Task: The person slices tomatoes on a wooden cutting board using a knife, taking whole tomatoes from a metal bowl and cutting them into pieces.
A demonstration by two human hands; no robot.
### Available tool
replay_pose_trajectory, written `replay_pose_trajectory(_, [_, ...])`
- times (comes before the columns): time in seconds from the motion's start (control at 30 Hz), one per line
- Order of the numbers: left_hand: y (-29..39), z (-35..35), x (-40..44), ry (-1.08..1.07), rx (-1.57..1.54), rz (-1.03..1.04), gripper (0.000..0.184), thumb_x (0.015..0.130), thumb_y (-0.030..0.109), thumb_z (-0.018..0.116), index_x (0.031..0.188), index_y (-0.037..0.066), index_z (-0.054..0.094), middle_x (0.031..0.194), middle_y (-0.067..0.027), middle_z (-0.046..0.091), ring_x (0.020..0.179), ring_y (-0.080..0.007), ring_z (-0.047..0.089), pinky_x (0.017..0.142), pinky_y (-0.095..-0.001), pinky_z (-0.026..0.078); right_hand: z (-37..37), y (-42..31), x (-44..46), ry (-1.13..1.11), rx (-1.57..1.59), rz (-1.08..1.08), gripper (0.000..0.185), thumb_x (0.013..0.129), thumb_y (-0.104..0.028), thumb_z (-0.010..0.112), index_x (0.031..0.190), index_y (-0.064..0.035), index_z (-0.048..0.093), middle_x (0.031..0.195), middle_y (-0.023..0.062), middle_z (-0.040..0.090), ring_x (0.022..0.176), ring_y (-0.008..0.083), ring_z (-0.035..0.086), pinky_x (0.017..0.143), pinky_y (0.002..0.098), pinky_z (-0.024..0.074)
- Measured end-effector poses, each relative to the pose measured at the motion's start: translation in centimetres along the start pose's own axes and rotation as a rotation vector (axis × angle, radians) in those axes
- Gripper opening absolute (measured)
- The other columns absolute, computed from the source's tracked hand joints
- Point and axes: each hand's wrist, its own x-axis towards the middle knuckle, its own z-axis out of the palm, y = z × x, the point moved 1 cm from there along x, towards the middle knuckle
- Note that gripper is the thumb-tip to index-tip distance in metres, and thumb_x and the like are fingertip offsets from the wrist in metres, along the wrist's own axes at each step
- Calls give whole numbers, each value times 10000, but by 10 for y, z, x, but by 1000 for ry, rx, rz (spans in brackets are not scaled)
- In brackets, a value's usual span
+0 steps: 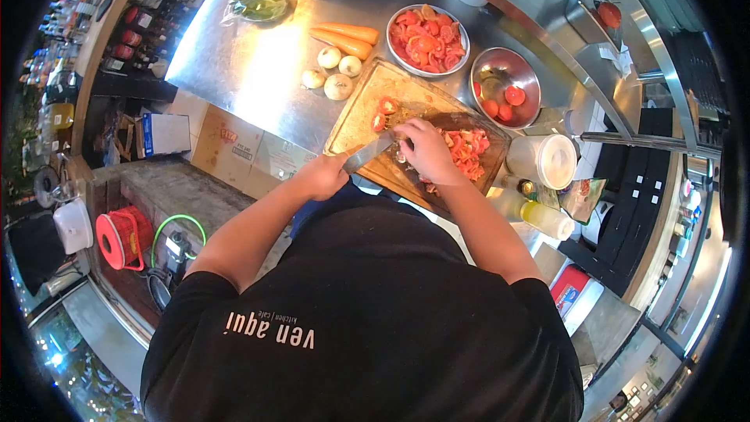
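My left hand (321,177) is closed around the handle of a knife (369,152), its blade pointing right over the wooden cutting board (344,129). My right hand (426,152) is at the blade's tip, its fingers bent and pressed together; what they grip is hidden. Tomato pieces with cut faces (383,113) lie on the board beyond the blade. To the right of my right hand is a pile of chopped tomato (467,150).
Beyond the board are a bowl of cut tomatoes (428,41), a metal bowl with tomatoes (505,87), carrots (344,37), onions (338,86) and bagged greens (266,1). A lidded white tub (553,162) and a bottle (547,219) stand right of the board.
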Motion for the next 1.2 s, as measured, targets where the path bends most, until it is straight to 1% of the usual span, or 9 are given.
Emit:
replay_pose_trajectory(0.07, [-2, -1, 2, 9, 28, 5, 304, 1038, 206, 605, 1234, -25, 622, 1015, -369, 733, 1008, -584, 704, 917, -646, 550, 12, 18, -1, 68, 96, 147, 292, 924, -117, 761, 1214, -97, 782, 1186, 143, 752, 1142, 363, 714, 1007, 483, 573])
replay_pose_trajectory(0.17, [2, -2, 1, 38, 76, 1, 282, 1041, 209, 601, 1212, -15, 612, 992, -357, 739, 986, -575, 718, 902, -655, 558, 10, 29, -8, 92, -32, 153, 247, 920, -122, 769, 1165, -92, 790, 1113, 141, 791, 1107, 367, 729, 973, 491, 582])
replay_pose_trajectory(0.27, [21, -7, 4, 80, 96, -5, 256, 1043, 204, 603, 1183, -9, 590, 956, -346, 738, 957, -573, 721, 875, -664, 557, 8, 31, -10, 41, 107, 279, 175, 929, -150, 776, 1090, -84, 798, 1009, 137, 811, 1042, 374, 743, 945, 501, 587])
replay_pose_trajectory(0.37, [34, 1, 14, 77, 95, -12, 232, 1043, 187, 605, 1170, -3, 567, 926, -333, 736, 932, -575, 717, 850, -670, 553, 8, 26, -11, 45, 45, 251, 136, 941, -183, 778, 1024, -76, 798, 954, 134, 808, 995, 379, 749, 918, 506, 591])
replay_pose_trajectory(0.57, [46, 16, 35, -13, 188, -38, 245, 1064, 207, 576, 1213, 13, 555, 958, -314, 760, 939, -551, 743, 859, -664, 575, 11, 16, -11, 27, -21, 385, 166, 951, -236, 789, 978, -73, 802, 968, 123, 814, 1001, 360, 752, 923, 499, 592])
replay_pose_trajectory(0.9, [20, 16, 15, -168, 189, -189, 359, 1094, 248, 525, 1383, 37, 559, 1125, -315, 774, 1102, -515, 749, 981, -618, 581, 7, 23, -14, 155, -98, 173, 88, 866, -185, 795, 876, -108, 754, 893, 93, 771, 905, 359, 693, 862, 499, 556])
replay_pose_trajectory(1.03, [-8, 2, -16, -172, 178, -116, 419, 1087, 261, 542, 1452, 58, 553, 1106, -313, 773, 1086, -521, 740, 988, -614, 574, -1, 24, -10, 24, -193, 275, 97, 865, -231, 785, 867, -137, 761, 951, 69, 772, 998, 345, 690, 886, 507, 544])
replay_pose_trajectory(1.1, [-23, 5, -19, -126, 187, -72, 375, 1059, 232, 584, 1392, 60, 574, 960, -335, 741, 937, -565, 715, 877, -676, 553, -13, 16, -5, -54, -230, 299, 113, 863, -259, 777, 871, -146, 771, 972, 64, 773, 1029, 342, 689, 897, 512, 541])
replay_pose_trajectory(1.2, [-19, -8, -26, -97, 158, -74, 361, 1046, 229, 608, 1377, 88, 592, 929, -336, 735, 904, -576, 704, 853, -684, 551, -25, 7, 4, -211, -317, 241, 212, 841, -333, 746, 915, -148, 819, 996, 90, 770, 1041, 348, 708, 904, 521, 556])
